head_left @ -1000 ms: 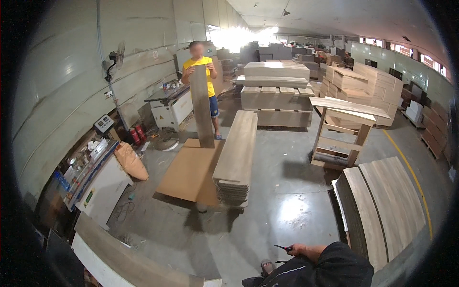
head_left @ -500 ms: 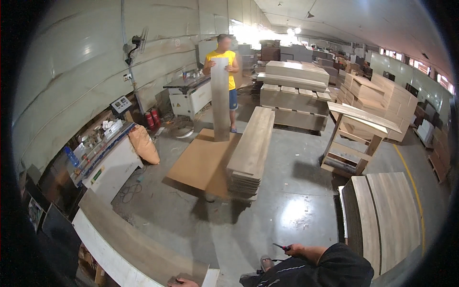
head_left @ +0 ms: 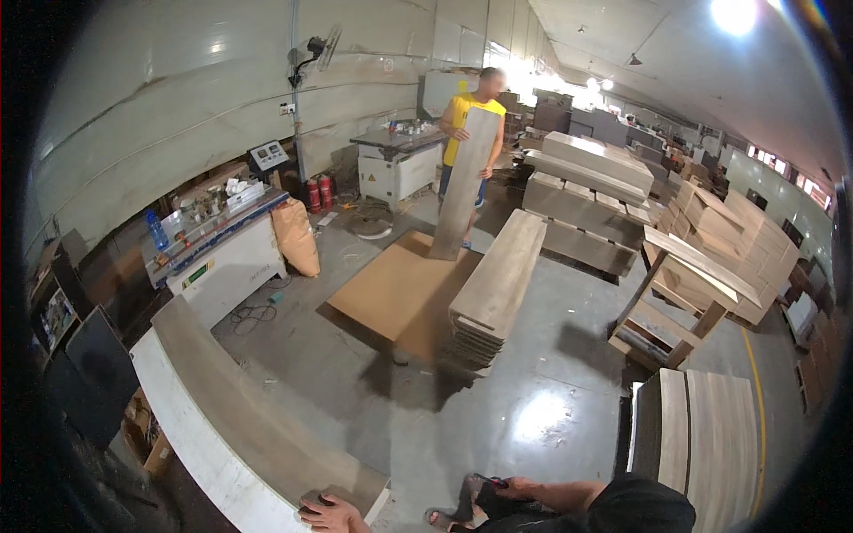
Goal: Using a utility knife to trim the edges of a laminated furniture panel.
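Observation:
My left hand [head_left: 333,515] lies flat, fingers apart, on the near end of a long brown board [head_left: 249,417]. The board rests on a white bench [head_left: 191,426] at the lower left. My right hand [head_left: 514,489], at the bottom centre on a dark-sleeved arm, is closed on a small dark object [head_left: 490,481] with a reddish tip. Across the floor a person in a yellow shirt [head_left: 462,115] holds a tall board [head_left: 464,186] upright.
A stack of long boards [head_left: 498,284] lies on a brown sheet [head_left: 400,293] mid-floor. More boards [head_left: 711,444] lie at the lower right. A wooden frame [head_left: 675,302] stands at the right, with board stacks [head_left: 586,178] behind. A machine [head_left: 222,249], a sack [head_left: 298,235] and red extinguishers [head_left: 320,191] line the left wall.
The view has swung so that the bench and board fill the lower left. My left hand has come into view on the board's end. The person in yellow still holds the board upright.

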Motion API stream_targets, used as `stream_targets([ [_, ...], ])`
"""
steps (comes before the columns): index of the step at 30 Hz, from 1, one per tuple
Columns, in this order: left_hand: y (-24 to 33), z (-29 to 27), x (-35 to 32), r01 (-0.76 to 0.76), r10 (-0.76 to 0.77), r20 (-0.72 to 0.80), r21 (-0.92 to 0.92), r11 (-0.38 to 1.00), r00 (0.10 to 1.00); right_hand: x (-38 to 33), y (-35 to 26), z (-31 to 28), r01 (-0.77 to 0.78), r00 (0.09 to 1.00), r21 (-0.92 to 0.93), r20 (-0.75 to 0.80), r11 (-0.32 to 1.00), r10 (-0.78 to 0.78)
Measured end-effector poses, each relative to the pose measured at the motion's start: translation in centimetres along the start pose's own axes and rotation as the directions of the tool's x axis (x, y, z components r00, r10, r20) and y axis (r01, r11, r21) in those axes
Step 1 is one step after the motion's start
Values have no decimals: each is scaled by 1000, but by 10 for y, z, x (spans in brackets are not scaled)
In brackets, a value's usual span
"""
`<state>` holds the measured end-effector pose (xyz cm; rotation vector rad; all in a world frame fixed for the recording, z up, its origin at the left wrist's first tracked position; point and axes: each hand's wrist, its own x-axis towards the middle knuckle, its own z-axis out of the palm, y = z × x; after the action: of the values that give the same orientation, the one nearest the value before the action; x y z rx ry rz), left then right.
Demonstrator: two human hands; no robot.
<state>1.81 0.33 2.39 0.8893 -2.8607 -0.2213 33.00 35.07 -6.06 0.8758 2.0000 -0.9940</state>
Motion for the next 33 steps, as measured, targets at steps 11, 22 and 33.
stream_targets([
  [11,-2,11,12,11,-15,42,81,997,999,27,-190,0,294,944,418,16,860,-331],
  [22,-5,19,18,-42,25,-91,-191,981,996,43,-310,13,439,895,478,-163,761,-414],
  [33,1,18,22,-10,6,-27,-152,988,1000,51,-294,2,541,837,87,-151,837,-525],
])
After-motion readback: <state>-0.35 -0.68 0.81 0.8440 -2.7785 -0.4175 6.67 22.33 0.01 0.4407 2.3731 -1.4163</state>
